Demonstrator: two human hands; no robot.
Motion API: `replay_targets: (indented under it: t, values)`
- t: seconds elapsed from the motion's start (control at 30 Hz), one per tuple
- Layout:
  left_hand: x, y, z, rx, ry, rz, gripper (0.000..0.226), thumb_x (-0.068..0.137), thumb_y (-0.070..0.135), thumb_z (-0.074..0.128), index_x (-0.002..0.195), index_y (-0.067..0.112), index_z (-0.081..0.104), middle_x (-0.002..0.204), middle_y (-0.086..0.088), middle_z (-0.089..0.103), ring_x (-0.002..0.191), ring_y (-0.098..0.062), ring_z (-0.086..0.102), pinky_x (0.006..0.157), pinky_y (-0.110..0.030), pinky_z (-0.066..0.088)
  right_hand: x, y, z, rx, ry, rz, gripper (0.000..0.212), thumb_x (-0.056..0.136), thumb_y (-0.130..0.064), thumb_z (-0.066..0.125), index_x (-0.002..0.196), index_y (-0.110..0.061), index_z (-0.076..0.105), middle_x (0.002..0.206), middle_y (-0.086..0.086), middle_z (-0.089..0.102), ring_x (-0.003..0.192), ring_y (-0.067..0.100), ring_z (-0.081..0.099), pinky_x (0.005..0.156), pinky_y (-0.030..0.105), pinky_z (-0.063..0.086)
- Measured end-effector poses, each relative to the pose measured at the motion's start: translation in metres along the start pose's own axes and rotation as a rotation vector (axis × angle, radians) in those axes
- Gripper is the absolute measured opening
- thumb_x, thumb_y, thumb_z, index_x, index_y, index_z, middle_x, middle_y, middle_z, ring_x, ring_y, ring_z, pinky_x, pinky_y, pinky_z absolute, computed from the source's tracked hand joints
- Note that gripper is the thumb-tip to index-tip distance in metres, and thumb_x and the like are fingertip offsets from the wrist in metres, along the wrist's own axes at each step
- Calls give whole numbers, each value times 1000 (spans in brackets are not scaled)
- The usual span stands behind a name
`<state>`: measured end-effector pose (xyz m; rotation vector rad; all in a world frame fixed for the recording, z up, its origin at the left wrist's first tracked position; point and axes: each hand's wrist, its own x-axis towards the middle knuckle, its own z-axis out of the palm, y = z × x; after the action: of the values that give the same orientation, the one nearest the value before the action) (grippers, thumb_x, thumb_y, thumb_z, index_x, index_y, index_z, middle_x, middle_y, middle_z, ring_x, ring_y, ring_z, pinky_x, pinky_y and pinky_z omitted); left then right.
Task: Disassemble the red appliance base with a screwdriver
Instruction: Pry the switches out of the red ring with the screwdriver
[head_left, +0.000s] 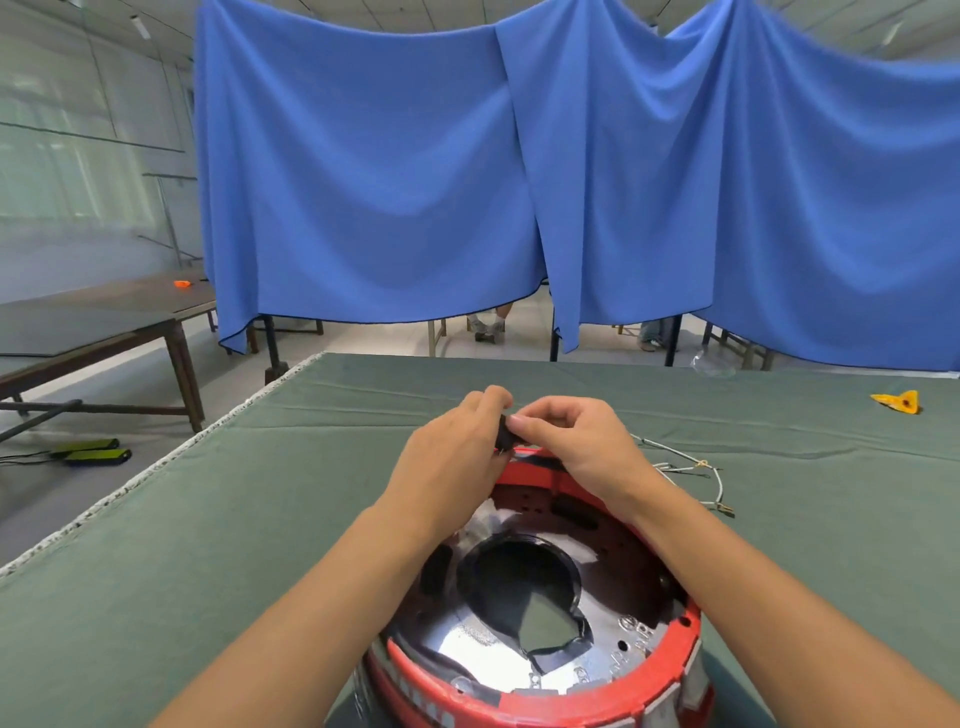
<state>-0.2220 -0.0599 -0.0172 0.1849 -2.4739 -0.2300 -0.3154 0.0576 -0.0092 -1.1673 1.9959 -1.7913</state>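
We see two blue cloths (545, 171) hung side by side as a backdrop, overlapping near the middle and reaching down to just above the far edge of our table. One green table cover (156, 519) spreads over the work surface; its left edge, trimmed in white, runs diagonally toward the far left corner, and the wide stretch of cover on that side holds nothing but folds. Beyond that edge stand two dark wooden tables (88, 332), and two flat green-topped devices (91, 451) lie on the floor.

One red appliance base (540, 613) sits at the near middle of the table, open side up, its near rim cut off by the bottom of the view. Inside it we count one shiny metal plate with a large irregular hole at the center, ringed in black.

Our two forearms reach over the base. The left hand (457, 447) and the right hand (571, 447) meet above the far rim, fingers curled, both pinching one small black part (504, 436) between them; what the part is, we cannot tell.

One bundle of white wires (691, 473) lies on the cover just right of the base, near the right wrist. One small yellow piece (897, 401) rests well apart toward the far right edge. No screwdriver shows.
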Motion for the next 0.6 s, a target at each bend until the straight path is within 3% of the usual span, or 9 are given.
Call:
replay_targets:
  t: [0.1, 0.2, 0.27, 0.37, 0.47, 0.6]
  values:
    - [-1, -2, 1, 8, 12, -32, 46, 89, 26, 59, 130, 22, 37, 116, 3, 56, 100, -22, 58, 74, -34, 46, 0, -1, -1, -83, 57, -28, 13, 83, -14, 73, 71, -19, 69, 68, -6, 72, 67, 5, 65, 65, 16, 50]
    - [0, -6, 4, 90, 14, -45, 48, 88, 23, 55, 132, 22, 37, 116, 4, 50, 107, -18, 50, 76, -34, 46, 9, 3, -26, -270, 335, -24, 12, 82, -21, 74, 71, -19, 69, 73, 4, 72, 71, 16, 66, 68, 29, 49]
    - [1, -8, 6, 130, -18, -59, 37, 89, 26, 50, 125, 21, 44, 117, 4, 48, 110, -17, 46, 79, -33, 45, 12, 10, -52, -430, 454, 93, 14, 82, -28, 74, 71, -21, 69, 73, 3, 71, 75, 20, 66, 71, 33, 51]
    - [2, -10, 9, 147, -149, -89, 28, 92, 37, 45, 114, 21, 53, 113, 2, 51, 111, -18, 46, 81, -33, 42, 10, 26, -77, -520, 481, 278, 16, 81, -31, 72, 69, -21, 68, 72, 3, 71, 79, 25, 68, 76, 43, 56]
    - [2, -11, 11, 171, -234, -104, 26, 92, 38, 45, 110, 21, 53, 110, 0, 58, 106, -23, 53, 80, -35, 42, 9, 35, -81, -530, 450, 320, 17, 85, -35, 67, 73, -23, 65, 75, 2, 72, 81, 27, 68, 78, 49, 56]
    - [3, -14, 10, 180, -197, -110, 20, 91, 33, 47, 108, 25, 57, 104, 0, 64, 100, -25, 56, 75, -34, 41, 3, 36, -82, -625, 398, 315, 13, 89, -36, 60, 85, -25, 67, 83, -1, 72, 85, 25, 66, 81, 43, 54]
